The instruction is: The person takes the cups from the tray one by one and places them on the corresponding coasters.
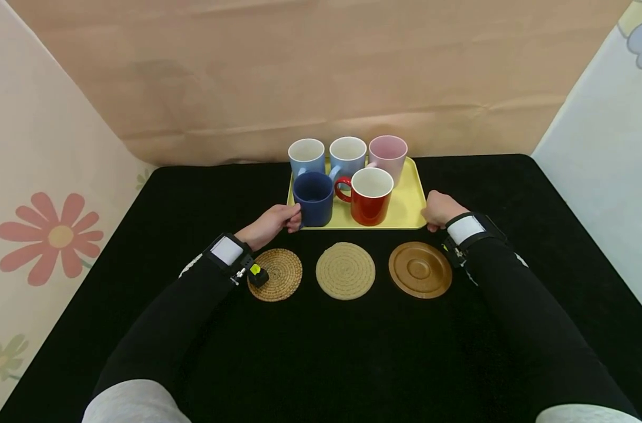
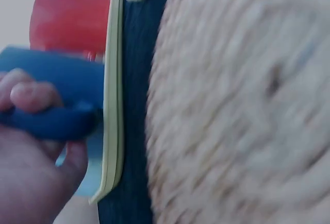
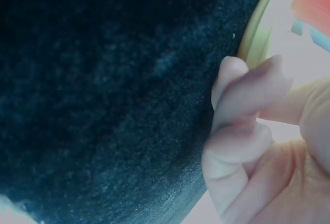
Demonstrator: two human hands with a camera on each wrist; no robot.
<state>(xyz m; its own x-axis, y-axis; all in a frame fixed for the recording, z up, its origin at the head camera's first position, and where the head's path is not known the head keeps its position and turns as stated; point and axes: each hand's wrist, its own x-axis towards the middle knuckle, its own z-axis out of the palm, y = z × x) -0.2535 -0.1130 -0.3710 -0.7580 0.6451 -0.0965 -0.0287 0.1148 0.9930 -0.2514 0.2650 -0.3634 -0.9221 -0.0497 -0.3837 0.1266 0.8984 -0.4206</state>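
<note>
My left hand (image 1: 275,224) grips the handle of a navy blue mug (image 1: 313,202), its fingers curled round that handle in the left wrist view. The mug stands at the front left of a yellow tray (image 1: 405,218). To its right is a red mug (image 1: 370,202) with a white inside and its handle facing left. At the tray's front right corner, my right hand (image 1: 442,209) pinches the rim, fingers curled; the right wrist view has the fingertips (image 3: 232,69) right at the yellow edge.
Behind stand two light blue mugs (image 1: 306,154) (image 1: 347,151) and a pink mug (image 1: 388,154) on the tray. In front lie a woven coaster (image 1: 286,273) under my left wrist, a pale coiled coaster (image 1: 345,271) and a brown wooden saucer (image 1: 420,270). Paper walls (image 1: 326,76) enclose the black table (image 1: 352,352).
</note>
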